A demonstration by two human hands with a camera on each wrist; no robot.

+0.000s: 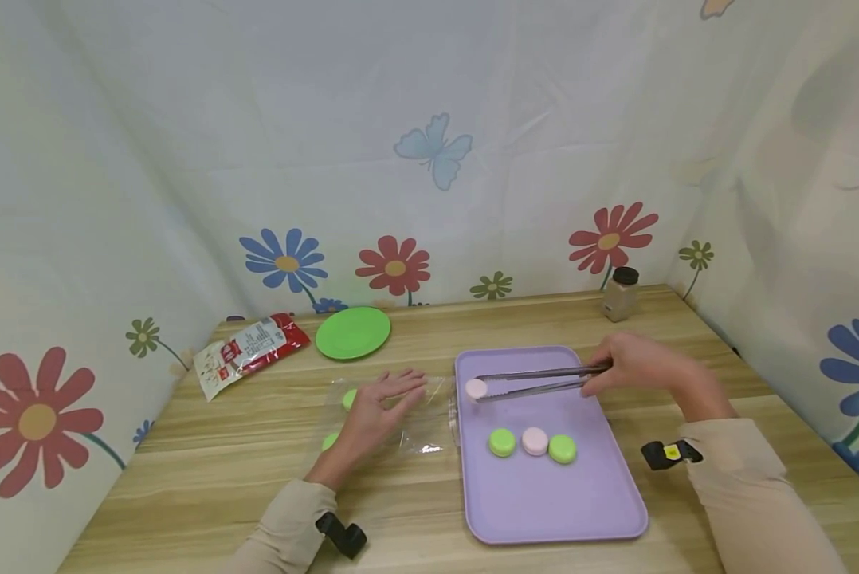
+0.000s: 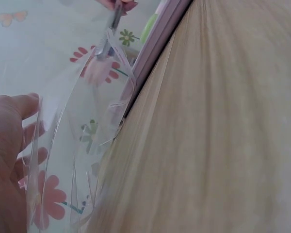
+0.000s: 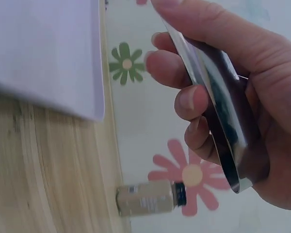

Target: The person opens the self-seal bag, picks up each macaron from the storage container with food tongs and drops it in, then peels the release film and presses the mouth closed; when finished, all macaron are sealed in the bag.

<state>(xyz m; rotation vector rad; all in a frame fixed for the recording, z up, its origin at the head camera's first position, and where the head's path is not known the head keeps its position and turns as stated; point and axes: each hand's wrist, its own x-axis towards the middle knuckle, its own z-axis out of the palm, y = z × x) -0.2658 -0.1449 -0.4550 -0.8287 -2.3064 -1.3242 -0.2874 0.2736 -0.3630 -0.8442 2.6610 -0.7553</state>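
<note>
My right hand grips a pair of metal tongs, fingers and thumb wrapped around their closed end. Between the tong tips is a pale pink macaron, over the left side of the lilac tray. On that tray lie a green macaron, a pink macaron and another green macaron in a row. My left hand is at a clear plastic bag, fingers fairly straight against the film. Two green macarons show beside that hand, partly hidden by it.
A green plate lies at the back of the wooden table, with a red and white packet to its left. At the back right stands a jar with a black lid. Flower-printed cloth walls border the table.
</note>
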